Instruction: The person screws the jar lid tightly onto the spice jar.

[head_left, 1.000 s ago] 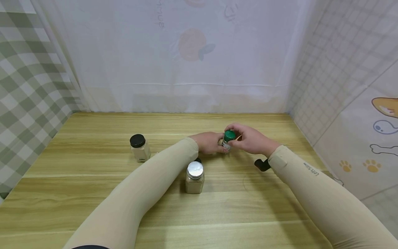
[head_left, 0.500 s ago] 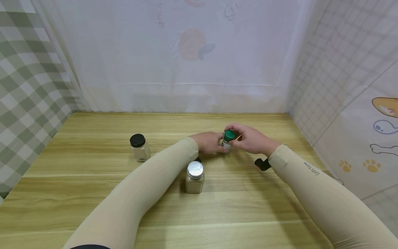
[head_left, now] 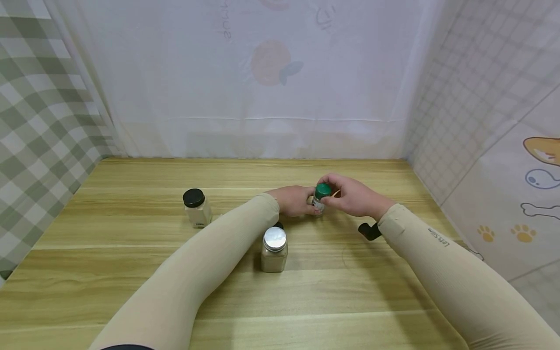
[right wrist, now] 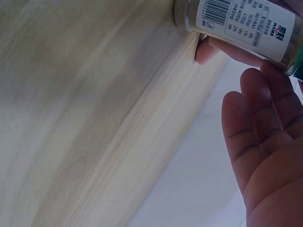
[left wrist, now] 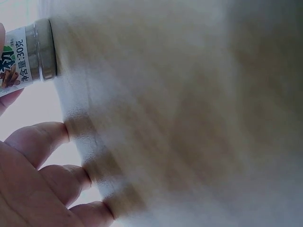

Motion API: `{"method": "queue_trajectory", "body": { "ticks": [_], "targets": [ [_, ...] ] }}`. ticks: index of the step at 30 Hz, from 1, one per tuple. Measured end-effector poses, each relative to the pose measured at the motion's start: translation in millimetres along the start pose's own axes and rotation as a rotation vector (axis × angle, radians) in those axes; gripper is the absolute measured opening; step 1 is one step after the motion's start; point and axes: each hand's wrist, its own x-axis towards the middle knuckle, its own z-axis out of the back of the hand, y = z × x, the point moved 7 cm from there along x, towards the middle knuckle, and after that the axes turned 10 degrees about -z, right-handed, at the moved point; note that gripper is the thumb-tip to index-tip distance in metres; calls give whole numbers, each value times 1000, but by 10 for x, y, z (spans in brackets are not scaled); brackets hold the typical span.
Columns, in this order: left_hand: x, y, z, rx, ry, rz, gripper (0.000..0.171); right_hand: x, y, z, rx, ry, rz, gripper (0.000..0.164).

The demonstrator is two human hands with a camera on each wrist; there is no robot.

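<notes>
A small spice jar (head_left: 319, 204) with a green cap (head_left: 323, 190) stands upright on the table between both hands. My left hand (head_left: 295, 200) holds its body between thumb and index finger. In the left wrist view the jar's label (left wrist: 15, 59) shows printed characters, and the other fingers (left wrist: 38, 142) reach down to the table. My right hand (head_left: 356, 195) pinches the green cap with thumb and fingers. In the right wrist view the jar's back label (right wrist: 246, 23) carries a barcode, with the remaining right fingers below it.
A square jar with a silver lid (head_left: 274, 239) stands in front of the left wrist, a black object partly hidden behind it. A black-lidded jar (head_left: 199, 214) stands at the left. A black bent object (head_left: 369, 232) lies by the right cuff. White curtains border the wooden table (head_left: 306, 311).
Both hands stay at the green-capped jar. The right fingers shift very slightly around the cap; the other things have not moved.
</notes>
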Motion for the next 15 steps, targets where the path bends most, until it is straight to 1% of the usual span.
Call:
{"method": "queue_trajectory", "body": {
  "ticks": [10, 15],
  "targets": [
    [6, 1, -6, 2, 3, 0, 48, -8, 16, 23, -57, -40, -11, 24],
    [6, 3, -9, 5, 2, 3, 49, -10, 32, 36, -106, -65, -8, 24]
  ]
}}
